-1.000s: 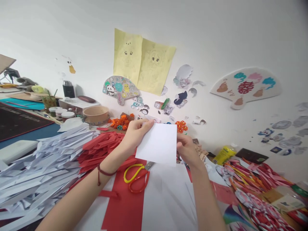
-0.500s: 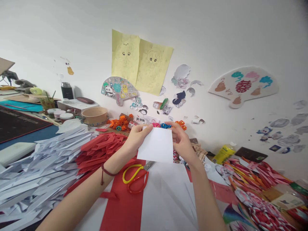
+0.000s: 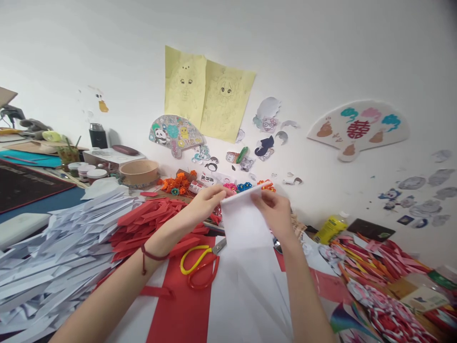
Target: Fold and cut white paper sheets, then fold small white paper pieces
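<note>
A piece of white paper [image 3: 246, 224] hangs between my hands, its upper edge folded over into a narrow strip. My left hand [image 3: 210, 199] pinches the left end of that strip, fingertips closed on it. At the other end, my right hand [image 3: 276, 209] grips the paper between thumb and fingers. Below them lie scissors [image 3: 202, 267] with one yellow and one red handle loop; the blade tips are partly hidden. Under the scissors is a red sheet [image 3: 182, 305], and beside it a larger white sheet [image 3: 246, 295].
Heaps of folded white strips [image 3: 67, 252] and red strips [image 3: 150, 221] lie at left. A round tan container [image 3: 139, 172] stands behind them. At right are a yellow bottle [image 3: 331, 228] and braided red-and-white pieces [image 3: 389, 305]. Orange flowers [image 3: 178, 183] lie by the wall.
The white paper was a flat, square-looking piece facing me; now its top edge is folded into a strip and a longer part hangs down. My right hand has moved slightly right.
</note>
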The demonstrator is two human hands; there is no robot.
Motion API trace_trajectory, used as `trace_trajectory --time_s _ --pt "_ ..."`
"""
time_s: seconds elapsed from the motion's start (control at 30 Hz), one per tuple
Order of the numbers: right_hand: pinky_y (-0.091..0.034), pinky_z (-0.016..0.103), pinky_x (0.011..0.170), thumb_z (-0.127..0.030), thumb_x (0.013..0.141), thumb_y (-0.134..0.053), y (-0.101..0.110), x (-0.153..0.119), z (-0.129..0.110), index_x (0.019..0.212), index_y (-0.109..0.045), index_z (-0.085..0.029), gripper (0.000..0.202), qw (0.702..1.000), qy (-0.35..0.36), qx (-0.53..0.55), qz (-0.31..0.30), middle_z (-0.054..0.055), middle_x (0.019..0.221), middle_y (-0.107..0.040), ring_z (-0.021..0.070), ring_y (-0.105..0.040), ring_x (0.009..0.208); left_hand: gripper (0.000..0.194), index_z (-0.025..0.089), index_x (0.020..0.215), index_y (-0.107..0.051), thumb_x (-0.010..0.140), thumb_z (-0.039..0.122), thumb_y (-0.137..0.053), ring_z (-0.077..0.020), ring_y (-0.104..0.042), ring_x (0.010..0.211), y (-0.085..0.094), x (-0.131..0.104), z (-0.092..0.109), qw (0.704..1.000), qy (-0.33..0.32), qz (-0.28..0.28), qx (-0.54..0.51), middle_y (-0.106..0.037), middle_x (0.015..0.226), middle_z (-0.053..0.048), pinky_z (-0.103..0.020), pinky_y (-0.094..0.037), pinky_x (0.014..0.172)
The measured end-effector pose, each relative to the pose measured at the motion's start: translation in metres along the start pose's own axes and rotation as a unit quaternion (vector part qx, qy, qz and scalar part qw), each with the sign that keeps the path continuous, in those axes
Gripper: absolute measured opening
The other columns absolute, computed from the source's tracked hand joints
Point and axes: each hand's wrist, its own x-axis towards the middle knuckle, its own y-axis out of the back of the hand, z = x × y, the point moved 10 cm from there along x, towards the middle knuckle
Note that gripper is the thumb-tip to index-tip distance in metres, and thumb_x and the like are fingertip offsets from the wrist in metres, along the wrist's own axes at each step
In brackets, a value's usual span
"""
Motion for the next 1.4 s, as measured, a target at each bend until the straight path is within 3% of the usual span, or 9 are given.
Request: trace_trajectory --time_s 0.2,0.37,0.6,0.67,0.77,0.83,1.03,1.17,1.4 --pt "-0.044 0.024 0.055 -0.053 0.083 -0.064 0.0 -0.002 0.005 0.073 -0.059 -0.02 0.035 1.0 -0.025 0.012 -0.015 0.0 0.066 -0.063 0.0152 -0.057 0.061 0.044 0.02 0.123 -0.059 0.081 0.029 -0.066 -0.0215 -0.063 0.101 -0.018 -0.01 0.022 0.992 -0.077 -0.102 0.012 -0.067 0.116 -0.008 -0.031 -0.052 0.082" --pt "-0.049 0.027 0.064 -0.049 0.083 -0.067 -0.014 -0.004 0.008 0.081 -0.065 -0.02 0.03 0.993 -0.046 0.057 -0.091 0.002 0.077 -0.067 0.0184 -0.063 0.073 0.036 0.012 0.105 -0.064 0.083 0.04 -0.064 -0.0244 -0.067 0.087 0.005 -0.006 0.008 0.996 -0.043 0.054 0.055 -0.071 0.098 -0.011 -0.033 -0.053 0.07" --pt "-0.046 0.026 0.061 -0.049 0.078 -0.072 -0.016 -0.004 0.023 0.076 -0.065 -0.018 0.031 0.981 -0.107 0.112 -0.12 0.002 0.075 -0.067 0.0164 -0.06 0.067 0.032 0.014 0.11 -0.061 0.084 0.033 -0.059 -0.0226 -0.068 0.085 0.019 -0.007 0.01 0.989 -0.056 0.112 0.085 -0.07 0.101 -0.009 -0.033 -0.054 0.071" --pt "-0.043 0.025 0.059 -0.049 0.079 -0.071 -0.012 -0.004 0.019 0.074 -0.064 -0.018 0.032 0.985 -0.094 0.089 -0.111 0.002 0.073 -0.065 0.0157 -0.058 0.065 0.043 0.015 0.123 -0.053 0.083 0.028 -0.059 -0.0246 -0.066 0.092 0.034 -0.013 0.022 0.953 -0.088 0.196 0.213 -0.066 0.114 -0.013 -0.038 -0.054 0.078" --pt "-0.042 0.025 0.059 -0.049 0.082 -0.067 -0.01 -0.002 0.003 0.076 -0.064 -0.018 0.032 0.992 -0.056 0.017 -0.108 0.002 0.073 -0.065 0.0164 -0.058 0.066 0.059 0.014 0.139 -0.039 0.083 0.019 -0.057 -0.0312 -0.051 0.124 0.034 -0.029 0.065 0.837 -0.193 0.302 0.413 -0.048 0.141 -0.019 -0.047 -0.043 0.101" --pt "-0.04 0.025 0.058 -0.049 0.084 -0.064 -0.011 0.001 -0.011 0.077 -0.065 -0.019 0.03 0.992 -0.026 -0.046 -0.111 0.001 0.071 -0.064 0.0165 -0.056 0.066 0.055 0.017 0.141 -0.037 0.087 0.017 -0.052 -0.0302 -0.041 0.134 0.012 -0.029 0.086 0.793 -0.247 0.267 0.488 -0.043 0.147 -0.015 -0.047 -0.036 0.107" --pt "-0.043 0.028 0.066 -0.036 0.088 -0.06 -0.022 0.009 -0.043 0.089 -0.072 -0.021 0.019 0.984 0.05 -0.119 -0.121 0.002 0.082 -0.072 0.0185 -0.061 0.072 0.037 0.025 0.132 -0.049 0.095 0.028 -0.05 -0.025 -0.046 0.13 -0.052 -0.015 0.101 0.758 -0.302 0.082 0.572 -0.054 0.14 -0.007 -0.048 -0.021 0.114" --pt "-0.044 0.03 0.069 -0.029 0.087 -0.06 -0.022 0.006 -0.045 0.088 -0.075 -0.023 0.016 0.983 0.05 -0.141 -0.11 0.002 0.085 -0.075 0.0199 -0.065 0.076 0.02 0.021 0.109 -0.062 0.096 0.031 -0.051 -0.024 -0.06 0.104 -0.055 -0.007 0.084 0.759 -0.291 0.064 0.579 -0.07 0.101 -0.005 -0.052 -0.013 0.114" --pt "-0.046 0.029 0.066 -0.039 0.084 -0.066 -0.004 0.002 -0.038 0.081 -0.075 -0.023 0.019 0.988 0.016 -0.12 -0.097 0.002 0.081 -0.075 0.0212 -0.066 0.075 0.013 0.02 0.092 -0.064 0.094 0.025 -0.052 -0.0176 -0.064 0.085 -0.034 0.006 0.062 0.844 -0.261 0.006 0.469 -0.072 0.089 -0.002 -0.039 -0.031 0.096"
